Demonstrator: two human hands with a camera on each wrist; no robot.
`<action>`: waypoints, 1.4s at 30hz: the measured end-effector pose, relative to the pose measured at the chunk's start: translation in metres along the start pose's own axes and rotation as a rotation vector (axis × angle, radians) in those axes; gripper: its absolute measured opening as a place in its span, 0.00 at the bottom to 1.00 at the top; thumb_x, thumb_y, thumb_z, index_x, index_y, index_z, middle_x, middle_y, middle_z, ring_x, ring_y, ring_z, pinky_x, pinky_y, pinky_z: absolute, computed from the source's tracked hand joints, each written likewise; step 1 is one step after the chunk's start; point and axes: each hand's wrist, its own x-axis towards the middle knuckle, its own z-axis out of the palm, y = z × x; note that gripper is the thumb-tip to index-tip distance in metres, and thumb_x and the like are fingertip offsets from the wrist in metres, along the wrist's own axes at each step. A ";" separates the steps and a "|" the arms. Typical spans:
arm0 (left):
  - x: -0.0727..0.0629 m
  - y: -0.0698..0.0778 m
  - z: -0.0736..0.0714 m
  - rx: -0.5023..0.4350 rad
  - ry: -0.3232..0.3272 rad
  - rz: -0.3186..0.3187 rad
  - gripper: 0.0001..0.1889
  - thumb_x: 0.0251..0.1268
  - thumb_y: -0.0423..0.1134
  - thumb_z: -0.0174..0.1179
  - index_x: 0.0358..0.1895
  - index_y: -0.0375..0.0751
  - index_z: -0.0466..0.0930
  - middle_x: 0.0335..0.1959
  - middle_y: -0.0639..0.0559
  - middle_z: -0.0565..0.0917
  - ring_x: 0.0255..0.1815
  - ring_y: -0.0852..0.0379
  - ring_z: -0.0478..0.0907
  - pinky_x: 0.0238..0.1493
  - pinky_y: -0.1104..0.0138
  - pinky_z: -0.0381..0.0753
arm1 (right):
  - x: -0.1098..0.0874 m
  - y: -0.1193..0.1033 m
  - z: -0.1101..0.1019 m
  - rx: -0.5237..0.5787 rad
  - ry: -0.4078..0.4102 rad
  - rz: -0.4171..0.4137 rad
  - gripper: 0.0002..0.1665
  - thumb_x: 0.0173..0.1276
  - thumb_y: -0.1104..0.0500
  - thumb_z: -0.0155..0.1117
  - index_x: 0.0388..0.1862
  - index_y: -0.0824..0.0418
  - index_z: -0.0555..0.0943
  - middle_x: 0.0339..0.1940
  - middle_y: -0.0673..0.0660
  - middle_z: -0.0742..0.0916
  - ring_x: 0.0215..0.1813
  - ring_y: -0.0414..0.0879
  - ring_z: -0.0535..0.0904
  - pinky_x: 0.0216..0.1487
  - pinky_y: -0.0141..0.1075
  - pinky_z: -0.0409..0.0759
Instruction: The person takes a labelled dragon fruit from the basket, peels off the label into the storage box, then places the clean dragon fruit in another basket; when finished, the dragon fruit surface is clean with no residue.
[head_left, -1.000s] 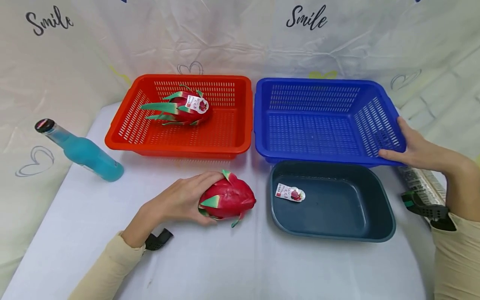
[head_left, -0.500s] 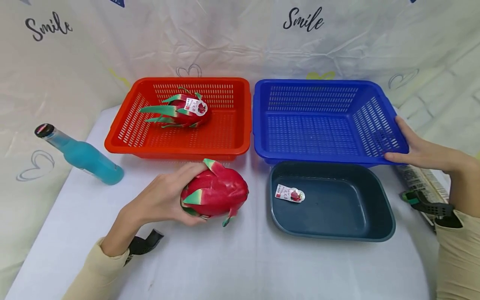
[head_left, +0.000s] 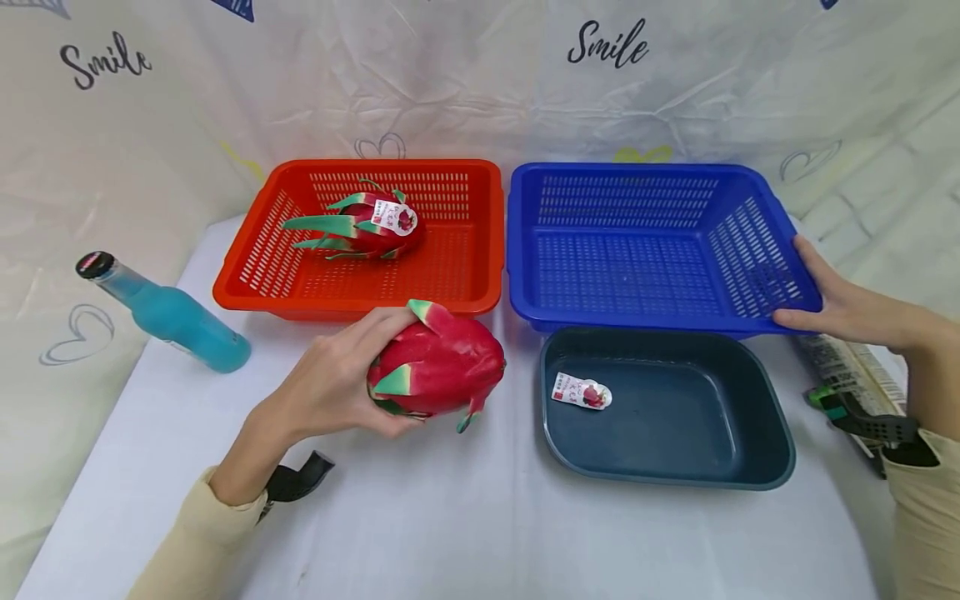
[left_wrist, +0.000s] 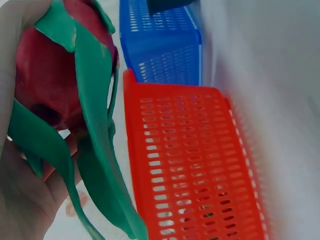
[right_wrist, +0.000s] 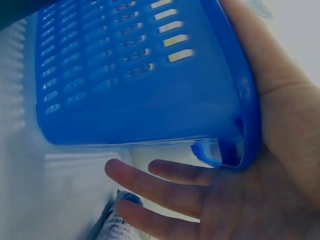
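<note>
Grasping the dragon fruit (head_left: 442, 367) with the left hand (head_left: 337, 375), up over the table (head_left: 465, 517), just in front of the red basket (head_left: 315, 305)! Hiding its leafy end from above; baring long leaves in the left wrist view, cropped at top. Pointing its blunt tip right, along a side-to-side long axis. Resting the right hand (head_left: 847, 304), fingers loosely extended, at the rim of the blue basket (head_left: 622, 319), near a partly hidden packet (head_left: 851, 367).

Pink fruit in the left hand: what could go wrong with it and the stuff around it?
The pink fruit could slip, because the left hand grips its leafy end and the other end sticks out past the fingers. Its long leaves might catch on the red basket close by. If the right hand pushes the blue basket, it may bump the dark tub.
</note>
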 end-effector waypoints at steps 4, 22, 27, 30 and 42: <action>0.016 0.004 -0.004 0.036 0.017 0.036 0.52 0.29 0.56 0.81 0.65 0.43 0.68 0.58 0.48 0.77 0.54 0.53 0.79 0.42 0.60 0.87 | 0.001 0.001 0.001 -0.003 0.004 -0.004 0.60 0.74 0.46 0.50 0.68 0.40 0.08 0.73 0.70 0.22 0.70 0.84 0.28 0.62 0.78 0.31; 0.130 0.024 -0.026 0.174 -0.085 0.166 0.49 0.41 0.64 0.71 0.70 0.47 0.64 0.64 0.51 0.74 0.59 0.55 0.76 0.48 0.61 0.85 | 0.002 0.004 0.001 0.004 0.018 -0.013 0.60 0.74 0.46 0.51 0.67 0.39 0.08 0.72 0.70 0.21 0.68 0.85 0.31 0.61 0.79 0.31; 0.169 0.019 -0.027 0.200 -0.145 0.146 0.51 0.43 0.66 0.69 0.72 0.49 0.60 0.64 0.51 0.72 0.60 0.54 0.74 0.49 0.61 0.84 | 0.003 0.005 0.002 0.007 0.016 -0.006 0.61 0.74 0.46 0.51 0.67 0.39 0.08 0.72 0.70 0.20 0.68 0.85 0.29 0.61 0.79 0.31; 0.194 0.016 -0.023 0.219 -0.174 0.152 0.51 0.45 0.67 0.66 0.73 0.51 0.57 0.65 0.52 0.72 0.60 0.56 0.74 0.51 0.63 0.83 | 0.002 0.005 0.002 0.011 0.019 0.001 0.61 0.74 0.45 0.51 0.68 0.40 0.08 0.72 0.71 0.22 0.68 0.85 0.30 0.61 0.79 0.31; 0.274 0.027 0.003 0.353 -0.393 0.140 0.51 0.48 0.69 0.62 0.75 0.57 0.49 0.70 0.57 0.67 0.67 0.59 0.68 0.62 0.65 0.77 | 0.001 0.001 0.001 0.082 0.022 -0.023 0.60 0.74 0.47 0.52 0.70 0.40 0.10 0.74 0.69 0.24 0.71 0.83 0.29 0.63 0.78 0.31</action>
